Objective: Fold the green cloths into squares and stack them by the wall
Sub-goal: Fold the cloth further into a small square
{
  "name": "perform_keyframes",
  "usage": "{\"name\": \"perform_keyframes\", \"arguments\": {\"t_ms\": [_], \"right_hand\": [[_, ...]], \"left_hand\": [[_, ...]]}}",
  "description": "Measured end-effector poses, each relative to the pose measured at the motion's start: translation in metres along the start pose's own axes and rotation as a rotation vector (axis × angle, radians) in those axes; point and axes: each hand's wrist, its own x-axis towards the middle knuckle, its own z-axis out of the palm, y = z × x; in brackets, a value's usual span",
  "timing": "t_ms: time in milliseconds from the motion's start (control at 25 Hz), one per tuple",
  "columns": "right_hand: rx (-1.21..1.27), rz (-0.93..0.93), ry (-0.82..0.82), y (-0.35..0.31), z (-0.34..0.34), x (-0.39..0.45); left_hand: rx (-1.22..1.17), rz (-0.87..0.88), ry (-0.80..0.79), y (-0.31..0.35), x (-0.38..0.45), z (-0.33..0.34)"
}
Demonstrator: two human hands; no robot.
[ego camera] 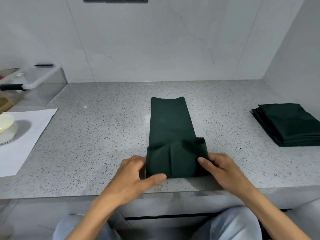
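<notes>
My knees in light blue jeans (232,226) are at the bottom, under the edge of the speckled grey counter (103,135); my left hand (136,175) pinches the near left corner of the green cloth (170,125), with the thumb on top and the other fingers curled at the side of it; my right hand (220,168) grips the near right corner in the same way, thumb pressing on the fabric, fingers curled under the edge; between my hands the near end of the cloth is lifted and turned over toward the wall, so it makes a raised fold with some creases; the rest of the cloth lies flat as a long narrow strip which goes away from me, its far edge a little wavy; to the right, well apart from the strip, a stack of folded green cloths (287,125) lies near the side wall (294,49); to the left a white sheet (26,135) lies on the counter with a pale bowl (6,127) on it; farther left is a clear box (43,84); behind all stands the grey tiled wall (155,40)
</notes>
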Motion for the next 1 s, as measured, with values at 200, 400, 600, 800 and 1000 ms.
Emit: {"name": "perform_keyframes", "arguments": {"t_ms": [200, 400, 600, 800, 1000], "right_hand": [[-0.073, 0.182, 0.093, -0.007, 0.006, 0.028], [-0.166, 0.273, 0.207, -0.012, 0.009, 0.048], [-0.641, 0.081, 0.345, -0.01, 0.023, 0.056], [-0.704, 0.241, 0.344, -0.005, 0.03, 0.069], [-0.799, 0.296, 0.376, -0.005, 0.032, 0.07]], "left_hand": [[-0.111, -0.219, 0.225, -0.006, 0.029, 0.016], [0.146, -0.206, 0.367, -0.003, 0.043, 0.027], [0.243, -0.207, 0.458, -0.004, 0.048, 0.033], [0.474, -0.26, 0.437, -0.004, 0.059, 0.035], [0.54, -0.342, 0.391, 0.004, 0.066, 0.035]]}}
